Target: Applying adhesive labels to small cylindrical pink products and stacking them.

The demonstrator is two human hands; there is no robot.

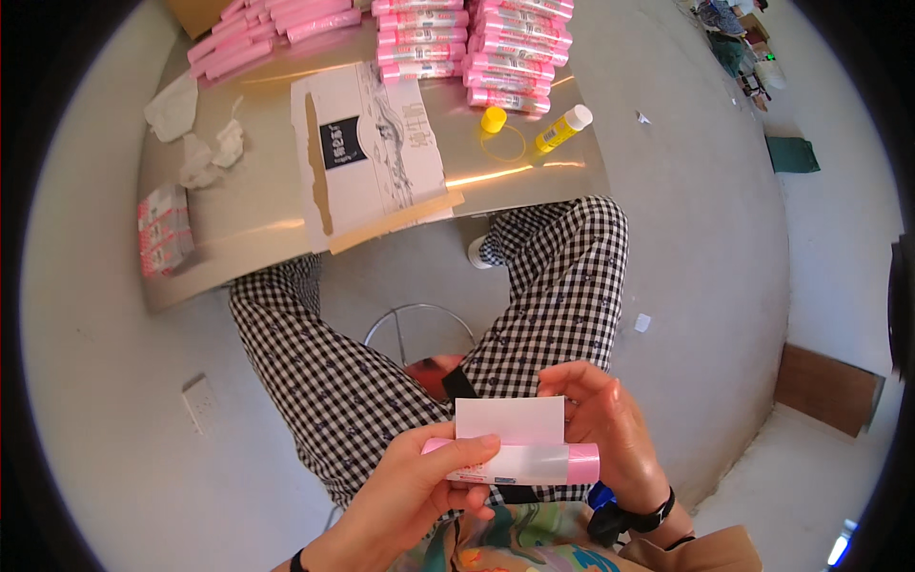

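Observation:
Both my hands hold one pink tube-shaped package (534, 462) over my lap, with a white paper label (510, 420) standing up from its top edge. My left hand (405, 496) grips the package's left end, thumb laid along the front. My right hand (610, 429) holds the right end, fingers curled behind the label. On the grey table (257, 205) ahead lie a flat printed cardboard sheet (367, 153), an open glue stick (562, 129) and its yellow cap (493, 119).
Stacks of pink packages (472, 43) line the table's far side. Crumpled white papers (195, 133) and a red-and-white packet (164, 231) lie at the table's left. My legs in checked trousers (558, 286) and a stool ring (419, 324) are below. The floor is grey.

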